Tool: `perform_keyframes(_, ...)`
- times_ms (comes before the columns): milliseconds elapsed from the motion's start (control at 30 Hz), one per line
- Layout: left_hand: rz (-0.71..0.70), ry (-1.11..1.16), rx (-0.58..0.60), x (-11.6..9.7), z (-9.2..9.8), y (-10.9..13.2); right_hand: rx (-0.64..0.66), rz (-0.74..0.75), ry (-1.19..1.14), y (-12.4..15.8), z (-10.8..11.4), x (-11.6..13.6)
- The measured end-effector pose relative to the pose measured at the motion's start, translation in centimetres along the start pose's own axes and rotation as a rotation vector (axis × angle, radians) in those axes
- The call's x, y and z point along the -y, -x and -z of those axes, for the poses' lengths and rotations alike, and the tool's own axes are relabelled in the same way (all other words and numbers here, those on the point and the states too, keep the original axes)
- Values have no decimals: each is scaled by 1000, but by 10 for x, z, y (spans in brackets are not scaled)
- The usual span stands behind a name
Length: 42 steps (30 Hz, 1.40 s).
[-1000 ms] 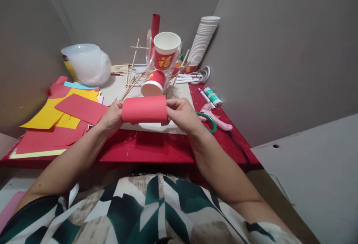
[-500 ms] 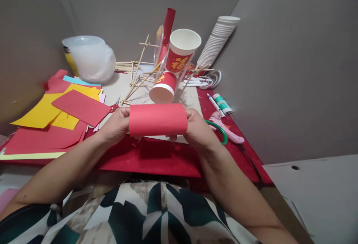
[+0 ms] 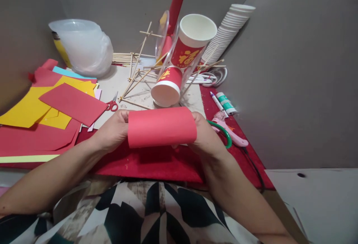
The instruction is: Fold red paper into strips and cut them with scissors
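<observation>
A sheet of red paper [image 3: 162, 127], curved into a roll, is held level above the front of the table. My left hand [image 3: 119, 128] grips its left end, with the thumb at the upper edge. At the other end my right hand [image 3: 203, 132] is closed on the paper, most of its fingers hidden behind it. Just beyond the paper stands a structure of wooden sticks [image 3: 137, 80] and red-and-white paper cups [image 3: 184, 55] joined base to base. Red-handled scissors [image 3: 112, 104] lie near my left hand.
Red and yellow paper sheets [image 3: 72, 102] are heaped on the left, with a bag of clear plastic bowls [image 3: 86, 50] behind. To the right lie a pink glue gun [image 3: 232, 134], a green ring-shaped handle [image 3: 228, 139] and a green-and-white roll [image 3: 226, 104]. Stacked cups [image 3: 229, 31] lean on the wall.
The view has shifted and come slightly closer to the table. Both hands keep hold of the curved red paper, which looks a little larger and its right end has moved rightward.
</observation>
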<state>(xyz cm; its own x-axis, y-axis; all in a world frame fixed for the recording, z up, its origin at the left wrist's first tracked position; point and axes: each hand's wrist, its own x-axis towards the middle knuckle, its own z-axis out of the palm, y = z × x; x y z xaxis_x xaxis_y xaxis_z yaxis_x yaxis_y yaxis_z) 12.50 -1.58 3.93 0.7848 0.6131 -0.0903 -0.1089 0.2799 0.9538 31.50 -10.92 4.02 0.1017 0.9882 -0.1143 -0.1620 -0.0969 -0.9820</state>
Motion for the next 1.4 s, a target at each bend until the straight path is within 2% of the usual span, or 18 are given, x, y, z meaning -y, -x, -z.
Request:
perform_keyframes(400,62,22,1,-1,0,2,8,18,68,-3,11,-16)
perform_keyframes(567,78,-15,24,1,2,0,5,65,75,-4,8,-15)
perform_keyframes(733,76,-44,17,1,0,-1,5,30,41,-6,5,-14)
perform_keyframes(900,-66,-112,-50,-7,-9,4,-52,56,-2,-7,4,-12)
perform_keyframes(1000,-207,-327,-133,-10,-13,10,-50,54,-48,-5,2,-6)
perform_keyframes(1100,-320,-498,-165,-10,-12,13,-41,57,-71,-3,1,-1)
perform_keyframes(1300,-439,-666,-165,-3,-6,14,-57,134,50,0,5,-3)
perform_keyframes(1400,-433,-680,-180,-3,-6,15,-84,149,104,1,5,-2)
